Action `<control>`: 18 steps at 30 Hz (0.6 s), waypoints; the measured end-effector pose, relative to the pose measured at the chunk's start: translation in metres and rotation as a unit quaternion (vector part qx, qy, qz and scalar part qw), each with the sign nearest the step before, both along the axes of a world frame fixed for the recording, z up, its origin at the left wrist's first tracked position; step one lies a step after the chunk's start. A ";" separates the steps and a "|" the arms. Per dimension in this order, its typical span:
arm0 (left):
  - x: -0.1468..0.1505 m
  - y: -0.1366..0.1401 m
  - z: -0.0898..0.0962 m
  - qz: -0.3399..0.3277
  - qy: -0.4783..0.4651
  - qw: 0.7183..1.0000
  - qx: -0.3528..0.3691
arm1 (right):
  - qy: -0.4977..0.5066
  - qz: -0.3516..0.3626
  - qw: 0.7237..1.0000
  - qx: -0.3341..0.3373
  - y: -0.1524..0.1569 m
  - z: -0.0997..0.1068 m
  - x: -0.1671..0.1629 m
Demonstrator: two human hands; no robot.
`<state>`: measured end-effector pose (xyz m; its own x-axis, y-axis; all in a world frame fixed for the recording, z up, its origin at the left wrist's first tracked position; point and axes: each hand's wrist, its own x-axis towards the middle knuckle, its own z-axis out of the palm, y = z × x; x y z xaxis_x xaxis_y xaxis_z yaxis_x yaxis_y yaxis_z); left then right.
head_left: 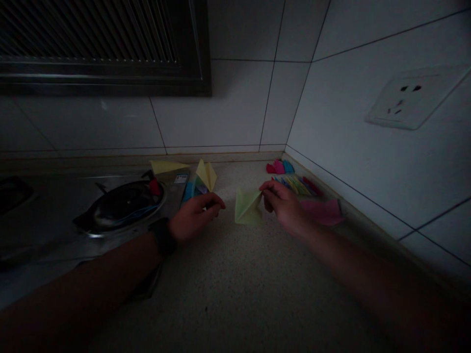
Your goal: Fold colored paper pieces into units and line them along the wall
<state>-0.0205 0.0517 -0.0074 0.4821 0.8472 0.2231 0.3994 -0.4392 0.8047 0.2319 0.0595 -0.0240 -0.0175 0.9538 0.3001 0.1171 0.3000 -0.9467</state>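
Dim kitchen corner: speckled countertop (221, 284) runs back to white tiled walls (243, 113), two of them meeting behind, w/ 1 socket plate (415, 98) on the R wall & 1 slatted vent hood (110, 73) overhead, upper L. Steel stove (47, 240) on the L side: 1 dark burner (127, 201) in full view, part of a 2nd (14, 193) nr the L edge. 1 red bit (154, 187) at the burner's R rim, 1 small label (180, 178) nr the stove's back R corner. Paper count: 1 pale green sheet (247, 208), creased, mid-counter btwn the hands; R hand (281, 203) pinches its upper R corner, thumb to fingers. L hand (196, 213), dark band (162, 236) at wrist, has fingers loosely curled; can't tell if it grips anything. 2 yellow folded pcs: flat-looking one (167, 167) behind the burner, pointed one (206, 174) just beyond the L hand, blue/green bits (189, 190) beside it, no. unclear. Far R corner: 3 small pcs (279, 166), red, pink & blue. Nearer: 1 multicoloured bundle (294, 184), contents too blurred to count, & 1 pink sheet (326, 212), partly behind R forearm.
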 end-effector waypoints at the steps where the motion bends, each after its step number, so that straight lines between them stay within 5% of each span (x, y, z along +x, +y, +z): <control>1: 0.000 0.000 0.001 0.001 -0.001 1.000 0.002 | -0.001 0.000 1.000 0.001 0.000 0.000 0.000; 18: -0.001 0.000 0.000 -0.004 0.019 1.000 0.006 | 0.048 0.019 0.998 -0.040 0.001 -0.003 0.000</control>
<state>-0.0213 0.0513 -0.0069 0.4974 0.8404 0.2152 0.4252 -0.4524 0.7839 0.2317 0.0608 -0.0273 -0.0287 0.9737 0.2260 0.0143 0.2265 -0.9739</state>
